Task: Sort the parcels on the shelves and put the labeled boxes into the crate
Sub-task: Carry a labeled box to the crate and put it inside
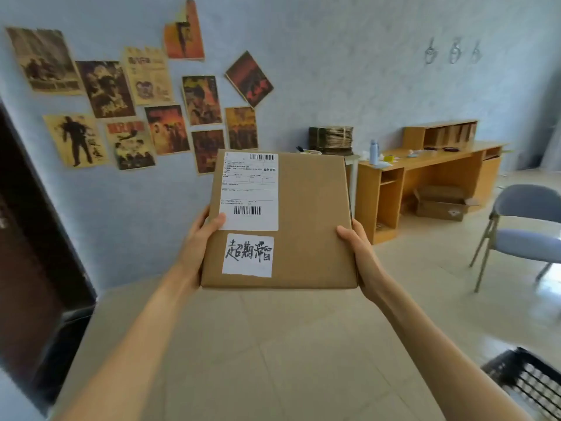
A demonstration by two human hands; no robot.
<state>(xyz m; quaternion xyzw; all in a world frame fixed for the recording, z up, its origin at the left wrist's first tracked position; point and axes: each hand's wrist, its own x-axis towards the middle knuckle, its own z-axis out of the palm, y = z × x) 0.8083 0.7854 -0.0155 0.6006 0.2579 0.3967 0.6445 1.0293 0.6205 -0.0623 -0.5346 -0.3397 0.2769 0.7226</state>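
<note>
**At chest height above the tiled floor, a labelled box held in both hands**

In front of a pale blue wall, a person holds a flat brown cardboard box (309,220) up in the air with both arms stretched out. The left hand (198,238) grips the box's left edge, its thumb lying on the top face and touching the lower left corner of the printed shipping label (250,189). The right hand (358,250) grips the right edge, thumb on top; the fingers of both hands are hidden under the box. Just below the shipping label sits a white sticker (248,255) with black handwritten characters.

The box hangs over the floor (273,344), well apart from the black lattice crate (528,384), which shows only in part at the lower right corner.

Posters (170,117) in brown and red tones cover the wall on the left, beside a dark door (30,268). On the right stands a wooden desk (440,156) bearing a light blue bottle (374,151), with an open carton (443,205) on the floor beneath it. A stack of flattened cardboard (331,138) rises behind the box, and a grey chair (528,226) stands near the desk.
</note>
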